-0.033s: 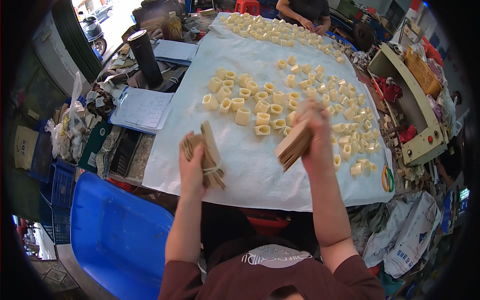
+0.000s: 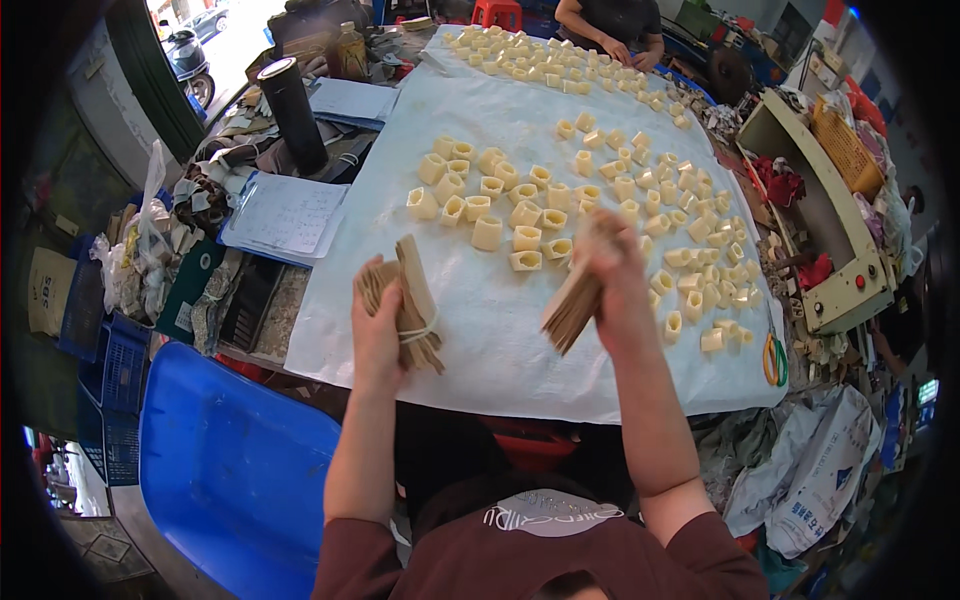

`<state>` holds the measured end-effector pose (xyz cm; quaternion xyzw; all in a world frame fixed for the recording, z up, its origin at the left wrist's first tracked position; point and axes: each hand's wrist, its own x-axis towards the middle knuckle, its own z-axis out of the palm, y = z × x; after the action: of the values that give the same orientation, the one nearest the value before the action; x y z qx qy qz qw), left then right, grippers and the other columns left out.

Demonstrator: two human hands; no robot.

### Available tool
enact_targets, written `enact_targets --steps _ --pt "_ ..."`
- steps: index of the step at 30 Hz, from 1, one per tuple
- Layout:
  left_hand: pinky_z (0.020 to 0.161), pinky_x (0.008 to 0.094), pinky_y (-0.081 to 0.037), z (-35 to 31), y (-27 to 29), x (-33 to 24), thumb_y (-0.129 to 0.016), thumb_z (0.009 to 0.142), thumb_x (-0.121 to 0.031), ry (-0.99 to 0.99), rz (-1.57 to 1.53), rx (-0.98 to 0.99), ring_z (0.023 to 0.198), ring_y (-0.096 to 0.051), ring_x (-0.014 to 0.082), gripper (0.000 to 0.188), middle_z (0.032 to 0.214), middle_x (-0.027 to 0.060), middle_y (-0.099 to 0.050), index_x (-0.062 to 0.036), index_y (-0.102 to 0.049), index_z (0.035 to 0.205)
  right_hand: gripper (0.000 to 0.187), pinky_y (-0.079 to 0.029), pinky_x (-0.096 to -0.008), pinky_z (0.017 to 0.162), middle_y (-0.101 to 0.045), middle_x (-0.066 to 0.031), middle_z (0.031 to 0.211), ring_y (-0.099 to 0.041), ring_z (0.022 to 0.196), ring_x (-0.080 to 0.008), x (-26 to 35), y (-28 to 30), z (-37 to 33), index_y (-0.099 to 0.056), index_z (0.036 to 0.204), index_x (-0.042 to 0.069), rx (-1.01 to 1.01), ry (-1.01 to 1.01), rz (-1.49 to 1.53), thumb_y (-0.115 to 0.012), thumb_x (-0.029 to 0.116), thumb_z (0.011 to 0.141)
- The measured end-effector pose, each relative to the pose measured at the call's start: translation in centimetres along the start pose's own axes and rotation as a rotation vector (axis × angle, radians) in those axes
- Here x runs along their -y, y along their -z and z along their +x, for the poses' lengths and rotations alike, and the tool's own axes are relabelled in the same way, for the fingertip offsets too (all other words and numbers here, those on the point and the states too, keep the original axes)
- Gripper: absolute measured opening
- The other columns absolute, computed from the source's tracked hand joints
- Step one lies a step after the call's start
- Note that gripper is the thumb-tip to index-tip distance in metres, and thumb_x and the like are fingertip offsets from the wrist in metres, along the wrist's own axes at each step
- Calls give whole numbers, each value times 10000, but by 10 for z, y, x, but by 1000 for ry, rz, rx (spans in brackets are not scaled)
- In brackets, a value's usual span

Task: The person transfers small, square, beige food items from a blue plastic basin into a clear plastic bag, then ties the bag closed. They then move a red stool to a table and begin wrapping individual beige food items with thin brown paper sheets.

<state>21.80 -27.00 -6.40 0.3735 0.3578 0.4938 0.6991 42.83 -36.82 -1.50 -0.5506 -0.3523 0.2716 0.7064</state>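
Note:
My left hand [image 2: 374, 330] is closed round a bundle of thin tan strips [image 2: 416, 290], with a pale band looped about its lower part. The strips fan apart at the ends; whether they are leather or card I cannot tell. Over the middle of the white-covered table [image 2: 490, 375], my right hand [image 2: 620, 265] grips a second stack of tan strips [image 2: 572, 312], tilted with its layered ends toward me. Both bundles are held above the sheet, apart from each other. Just beyond them lie many short, hollow cream-coloured pieces [image 2: 487, 234], some close to my right hand.
A blue tub [image 2: 235, 470] stands at the lower left. Along the left side are a clipboard with paper [image 2: 285, 215] and a dark cylinder [image 2: 292, 118]. Scissors [image 2: 775, 358] lie at the right edge, near a cream machine frame [image 2: 850, 290]. Another person's hands [image 2: 625, 55] are at the far end.
My right hand has come slightly down and toward me with its stack, which now points more steeply downward. My left hand has shifted a little to the left with its bundle.

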Motion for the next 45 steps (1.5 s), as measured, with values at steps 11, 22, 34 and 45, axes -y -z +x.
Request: enact_targets --steps 11,22,34,45 --pt "814 279 -433 16 -1 -20 -569 814 -50 -396 571 232 915 -520 152 471 1011 81 -533 -57 -408 1257 678 -347 -402 966 -466 -205 1184 -428 1106 -326 -74 -32 -15 -410 1303 40 409 197 -1032 -636 401 775" --pt "941 314 -369 -22 -30 -7 -430 827 3 -311 513 436 1054 -482 193 495 1212 130 -444 -14 -346 1315 717 -468 -307 794 -523 -122 1020 -551 899 -196 -27 -36 -37 -306 1311 42 482 -19 -174 -715 162 734" --pt "815 314 -458 -23 -31 -32 -551 733 26 -377 848 341 925 -581 221 560 1012 152 -581 -51 -401 1266 484 -460 -277 815 -523 -69 1018 -515 948 -116 -48 -61 -38 -351 1220 43 149 -48 177 -611 65 813" --pt "787 400 -452 -25 -23 -47 -619 688 8 -653 1181 391 918 -552 354 586 1036 173 -514 -68 -426 1236 406 -457 -278 821 -545 -85 1024 -532 938 -134 -30 -72 -33 -351 1192 43 -12 5 279 -547 2 839"
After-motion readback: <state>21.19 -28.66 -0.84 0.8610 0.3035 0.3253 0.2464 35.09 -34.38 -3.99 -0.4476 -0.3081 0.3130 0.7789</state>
